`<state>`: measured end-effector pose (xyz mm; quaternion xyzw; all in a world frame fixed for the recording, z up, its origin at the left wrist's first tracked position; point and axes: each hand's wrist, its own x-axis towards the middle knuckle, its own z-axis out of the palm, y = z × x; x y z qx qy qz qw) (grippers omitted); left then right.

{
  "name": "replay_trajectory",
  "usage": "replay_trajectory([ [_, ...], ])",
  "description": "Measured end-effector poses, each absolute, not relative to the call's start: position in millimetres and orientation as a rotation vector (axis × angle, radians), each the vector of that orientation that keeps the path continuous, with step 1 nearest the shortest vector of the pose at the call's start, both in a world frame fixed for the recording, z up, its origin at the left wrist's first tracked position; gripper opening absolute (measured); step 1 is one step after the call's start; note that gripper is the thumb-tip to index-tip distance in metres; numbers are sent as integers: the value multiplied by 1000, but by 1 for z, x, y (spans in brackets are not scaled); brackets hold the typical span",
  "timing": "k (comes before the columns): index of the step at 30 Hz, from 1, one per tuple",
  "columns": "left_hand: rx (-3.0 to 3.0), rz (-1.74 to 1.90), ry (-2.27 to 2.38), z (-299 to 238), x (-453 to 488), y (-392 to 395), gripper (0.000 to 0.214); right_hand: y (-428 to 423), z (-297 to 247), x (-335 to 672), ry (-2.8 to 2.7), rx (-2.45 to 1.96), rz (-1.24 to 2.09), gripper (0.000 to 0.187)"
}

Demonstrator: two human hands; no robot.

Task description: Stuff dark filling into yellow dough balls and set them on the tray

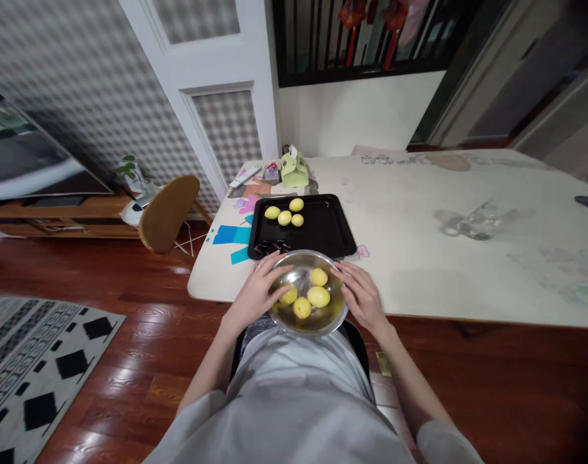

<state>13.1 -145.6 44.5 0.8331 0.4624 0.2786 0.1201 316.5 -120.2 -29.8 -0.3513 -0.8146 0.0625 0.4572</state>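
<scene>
A shiny metal bowl [301, 274] sits at the table's front edge, close to my body, with several yellow lemons [318, 296] inside. My left hand [261, 287] grips the bowl's left rim, its thumb reaching over the inside near one lemon. On the opposite rim, my right hand [364, 293] holds the bowl with fingers along the edge. Just beyond lies a black tray [322, 225]. Several more lemons [284, 218] rest on its left half. Small dark glossy pieces [272, 247] lie in its near left corner; I cannot make out what they are.
Behind the tray stand a green tissue box [294, 171] and a white remote [245, 176]. A clear glass item [480, 225] is on the white table [400, 193] to the right. A wooden chair [170, 212] stands left of the table.
</scene>
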Motion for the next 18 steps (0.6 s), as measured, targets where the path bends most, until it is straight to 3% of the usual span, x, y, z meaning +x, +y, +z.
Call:
replay_trajectory([
  [6,2560,912,1344,43,9,-69,34,-121,-40,311,-1989,-793,188,47],
  [12,2647,643,1401,31,25,33,50,-120,-42,311,-1997,-787,168,47],
  [18,2591,519,1619,24,37,77,53,-120,-41,310,-1994,-764,137,45],
])
